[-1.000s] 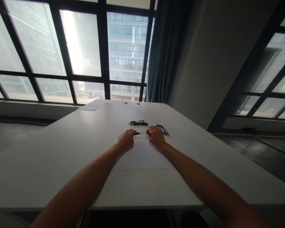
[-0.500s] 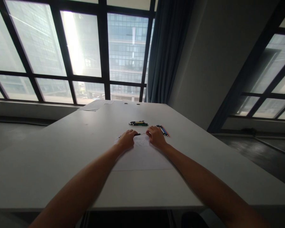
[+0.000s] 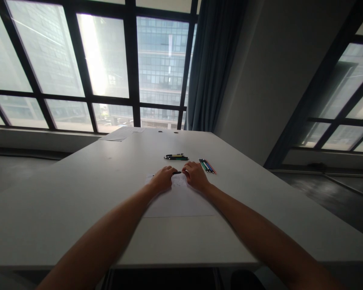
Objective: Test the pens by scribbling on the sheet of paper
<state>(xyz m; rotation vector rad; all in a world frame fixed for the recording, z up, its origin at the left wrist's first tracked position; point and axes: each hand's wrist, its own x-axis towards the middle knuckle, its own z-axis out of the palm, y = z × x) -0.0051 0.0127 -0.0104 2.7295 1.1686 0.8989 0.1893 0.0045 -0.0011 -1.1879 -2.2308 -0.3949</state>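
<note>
A dark pen barrel [image 3: 177, 172] lies across the top part of a white sheet of paper [image 3: 179, 205]. My left hand [image 3: 163, 179] is closed around it, and the barrel's right end sticks out past the thumb. Close to that end, my right hand [image 3: 197, 177] has its fingertips pinched together; what is between them is too small to make out. Faint grey marks [image 3: 179, 182] show on the paper between the hands.
Several pens [image 3: 177, 157] lie in a pile beyond my hands. More pens in several colours [image 3: 207, 166] lie side by side right of my right hand. Loose papers [image 3: 121, 134] rest at the white table's [image 3: 87, 193] far left, before large windows.
My right hand has moved slightly left towards the pen barrel's end. The thin piece seen between barrel and right fingertips no longer shows. More of the pens on the right is uncovered.
</note>
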